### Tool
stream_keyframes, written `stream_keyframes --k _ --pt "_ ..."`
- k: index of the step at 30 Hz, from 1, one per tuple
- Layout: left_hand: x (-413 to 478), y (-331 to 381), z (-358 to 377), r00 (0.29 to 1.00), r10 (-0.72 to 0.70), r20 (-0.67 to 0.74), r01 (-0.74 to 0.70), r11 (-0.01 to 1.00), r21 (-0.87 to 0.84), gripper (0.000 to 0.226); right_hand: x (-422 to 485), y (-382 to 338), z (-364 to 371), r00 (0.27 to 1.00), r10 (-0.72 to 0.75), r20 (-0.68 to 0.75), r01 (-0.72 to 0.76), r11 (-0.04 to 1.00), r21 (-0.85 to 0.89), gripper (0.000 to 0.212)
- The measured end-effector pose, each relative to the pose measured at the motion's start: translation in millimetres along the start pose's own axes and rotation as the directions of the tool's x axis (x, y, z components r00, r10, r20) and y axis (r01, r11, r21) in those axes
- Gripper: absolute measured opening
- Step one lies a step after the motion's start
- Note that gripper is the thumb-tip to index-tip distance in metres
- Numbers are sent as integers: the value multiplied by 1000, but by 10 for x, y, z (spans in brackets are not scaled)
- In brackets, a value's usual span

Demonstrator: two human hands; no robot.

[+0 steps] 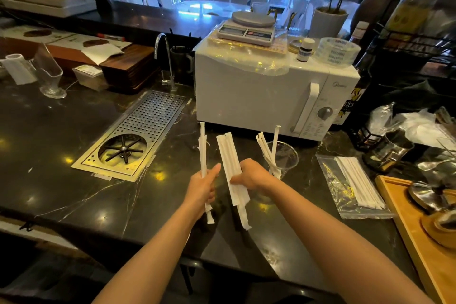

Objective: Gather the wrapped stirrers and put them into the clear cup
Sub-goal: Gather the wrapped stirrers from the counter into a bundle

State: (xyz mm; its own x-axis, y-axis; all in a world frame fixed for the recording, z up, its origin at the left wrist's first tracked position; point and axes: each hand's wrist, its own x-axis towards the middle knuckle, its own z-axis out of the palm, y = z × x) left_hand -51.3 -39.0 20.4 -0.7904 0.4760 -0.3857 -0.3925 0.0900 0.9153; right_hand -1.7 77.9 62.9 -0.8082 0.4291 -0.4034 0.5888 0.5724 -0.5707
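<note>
My left hand (202, 186) grips a small bunch of white paper-wrapped stirrers (203, 155) upright above the dark counter. Just to its right, my right hand (251, 175) is closed on a thicker bundle of wrapped stirrers (229, 158), tilted slightly left. Behind my right hand stands the clear cup (286, 158) with several wrapped stirrers (269, 150) leaning inside it. More wrapped stirrers (357, 182) lie on a clear plastic bag (338, 192) to the right of the cup.
A white microwave (259, 96) with a scale on top stands right behind the cup. A metal rinser grate (138, 133) is set into the counter at left. A wooden tray (404, 219) with metal ware and a dark pitcher (389, 153) crowd the right side.
</note>
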Motion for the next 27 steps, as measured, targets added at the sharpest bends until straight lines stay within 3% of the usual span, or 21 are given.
stream_keyframes --k 5,13,18,27 --pt "32 24 146 996 29 87 -26 999 -44 35 -108 -51 -30 996 -79 51 75 994 74 32" --pt "74 20 267 997 45 59 -46 999 12 49 -166 -41 -77 985 -147 87 141 987 71 37" --pt "52 35 307 997 39 73 -39 999 -1 52 -200 42 -38 984 -170 58 159 975 157 40" --pt "-1 41 389 978 104 179 -101 995 -25 12 -190 229 109 966 -250 -64 257 920 295 40"
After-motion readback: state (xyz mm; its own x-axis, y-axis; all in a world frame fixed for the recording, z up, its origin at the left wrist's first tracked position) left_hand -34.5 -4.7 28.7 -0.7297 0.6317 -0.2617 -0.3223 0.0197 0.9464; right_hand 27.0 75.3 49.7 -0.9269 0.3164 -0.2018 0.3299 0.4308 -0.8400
